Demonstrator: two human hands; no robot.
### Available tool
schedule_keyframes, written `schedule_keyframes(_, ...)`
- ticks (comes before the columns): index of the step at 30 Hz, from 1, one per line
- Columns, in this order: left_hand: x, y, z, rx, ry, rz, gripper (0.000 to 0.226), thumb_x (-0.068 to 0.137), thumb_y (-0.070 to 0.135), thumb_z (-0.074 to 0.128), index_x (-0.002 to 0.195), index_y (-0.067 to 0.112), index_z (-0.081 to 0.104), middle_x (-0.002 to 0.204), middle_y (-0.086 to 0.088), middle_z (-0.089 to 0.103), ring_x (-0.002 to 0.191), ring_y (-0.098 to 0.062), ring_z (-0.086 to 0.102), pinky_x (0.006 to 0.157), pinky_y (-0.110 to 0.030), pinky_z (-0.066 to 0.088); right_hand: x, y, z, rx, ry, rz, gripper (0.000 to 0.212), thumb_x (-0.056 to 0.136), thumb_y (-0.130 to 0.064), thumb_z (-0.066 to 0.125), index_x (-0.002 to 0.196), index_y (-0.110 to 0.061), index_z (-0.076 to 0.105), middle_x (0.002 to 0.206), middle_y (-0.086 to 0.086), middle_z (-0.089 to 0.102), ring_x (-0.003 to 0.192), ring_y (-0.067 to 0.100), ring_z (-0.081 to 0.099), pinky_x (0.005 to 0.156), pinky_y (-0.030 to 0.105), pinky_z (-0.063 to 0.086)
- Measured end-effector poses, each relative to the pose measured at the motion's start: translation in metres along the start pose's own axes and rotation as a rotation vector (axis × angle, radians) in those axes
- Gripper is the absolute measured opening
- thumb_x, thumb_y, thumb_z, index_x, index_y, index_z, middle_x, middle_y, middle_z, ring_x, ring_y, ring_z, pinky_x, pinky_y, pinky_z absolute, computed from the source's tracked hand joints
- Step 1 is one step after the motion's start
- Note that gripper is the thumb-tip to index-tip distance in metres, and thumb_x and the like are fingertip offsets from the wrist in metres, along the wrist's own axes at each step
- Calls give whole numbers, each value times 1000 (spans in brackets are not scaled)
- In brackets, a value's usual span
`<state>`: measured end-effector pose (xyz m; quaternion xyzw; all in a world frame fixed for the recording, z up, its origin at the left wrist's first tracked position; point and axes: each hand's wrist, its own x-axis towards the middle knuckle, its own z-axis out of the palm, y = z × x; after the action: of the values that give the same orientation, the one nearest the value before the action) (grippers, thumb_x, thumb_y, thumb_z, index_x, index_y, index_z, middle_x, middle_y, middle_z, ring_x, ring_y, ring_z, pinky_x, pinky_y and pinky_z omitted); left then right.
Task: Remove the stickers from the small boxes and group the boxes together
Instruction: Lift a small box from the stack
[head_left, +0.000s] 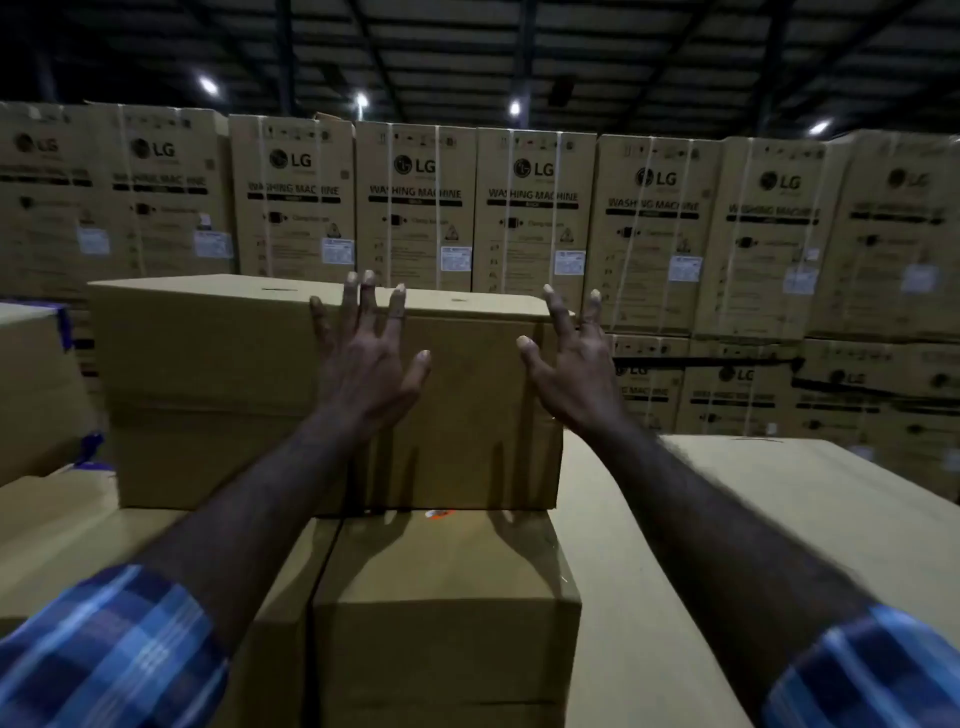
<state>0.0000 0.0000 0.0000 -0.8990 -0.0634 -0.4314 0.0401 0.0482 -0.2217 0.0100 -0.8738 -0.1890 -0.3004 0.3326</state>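
Observation:
A plain brown cardboard box (208, 374) stands on top of other boxes straight ahead of me. My left hand (366, 353) is spread with straight fingers over its near face, close to the top edge. My right hand (569, 364) is spread the same way at the box's right corner, its fingers reaching past the top edge. Whether the palms touch the cardboard I cannot tell. Below it sits a smaller brown box (447, 623) with a small orange sticker (439, 514) at the far edge of its top.
More brown boxes lie left (36, 384) and right (810, 499) of the stack. Behind stands a tall wall of washing machine cartons (415, 208) with white labels, under a dark warehouse roof with ceiling lamps.

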Motion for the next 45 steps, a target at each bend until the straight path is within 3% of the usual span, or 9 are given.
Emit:
schedule_keyframes(7, 5, 0, 7, 50, -23, -20, 83, 86, 67, 12, 154, 19, 10, 160, -16, 5, 145, -30, -21, 112, -56, -18, 7, 9, 5, -23, -58, 36, 56, 97, -57, 36, 150, -44, 19, 163, 5, -7, 145, 39, 15, 107, 59, 31)
schedule_keyframes(13, 2, 6, 12, -28, 34, -4, 83, 87, 65, 20, 151, 14, 22, 159, -17, 15, 147, -30, -16, 115, -52, -14, 2, 14, 13, -49, -47, 51, 60, 95, -63, 32, 148, -48, 10, 162, 9, 9, 142, 40, 24, 104, 62, 37)
schedule_keyframes(18, -1, 1, 5, -146, 151, 19, 66, 91, 60, 27, 134, 14, 46, 155, -19, 26, 148, -33, -3, 117, -55, -4, -15, 11, 17, -129, 23, 6, 65, 93, -65, 34, 148, -47, 5, 161, 14, 12, 139, 41, 29, 100, 59, 41)
schedule_keyframes(25, -22, 5, 0, -429, 305, -18, 44, 95, 50, 38, 112, 13, 52, 156, -21, 23, 147, -36, 6, 116, -58, 7, -48, 6, 12, -113, 196, -84, 59, 96, -58, 36, 148, -39, 18, 154, 18, 29, 135, 38, 38, 93, 48, 48)
schedule_keyframes(30, -54, 15, -14, -637, 514, -79, 31, 96, 36, 51, 103, 7, 59, 154, -21, 28, 141, -37, 27, 114, -34, 23, -81, 5, 9, -30, 308, -140, 51, 96, -58, 34, 143, -38, 30, 149, 15, 39, 132, 34, 42, 93, 46, 51)
schedule_keyframes(33, -72, 19, -27, -768, 636, -218, 35, 93, 34, 58, 117, 10, 50, 148, -10, 41, 125, -27, 45, 95, -25, 37, -99, 2, 8, 93, 403, -157, 42, 96, -53, 39, 135, -36, 41, 154, 11, 33, 139, 30, 35, 99, 37, 41)
schedule_keyframes(37, -80, 20, -37, -1006, 500, -515, 57, 91, 38, 63, 135, 9, 43, 126, 1, 54, 108, -9, 54, 79, -14, 47, -102, -4, 3, 329, 435, -138, 28, 96, -45, 45, 119, -31, 51, 153, 8, 37, 144, 23, 29, 102, 27, 36)
schedule_keyframes(40, -78, 22, -35, -1038, 371, -587, 53, 91, 47, 58, 131, 14, 52, 114, -1, 63, 98, -13, 59, 73, -21, 46, -95, -10, -1, 397, 439, -94, 27, 95, -42, 49, 114, -24, 55, 129, 9, 56, 116, 15, 52, 79, 0, 35)
schedule_keyframes(45, -81, 43, -41, -1104, 391, -573, 47, 91, 40, 61, 127, 13, 50, 111, 1, 60, 98, -13, 59, 68, -15, 46, -90, -8, -13, 370, 464, -21, 44, 90, -47, 50, 130, -27, 53, 134, 6, 49, 111, 8, 46, 76, 6, 35)
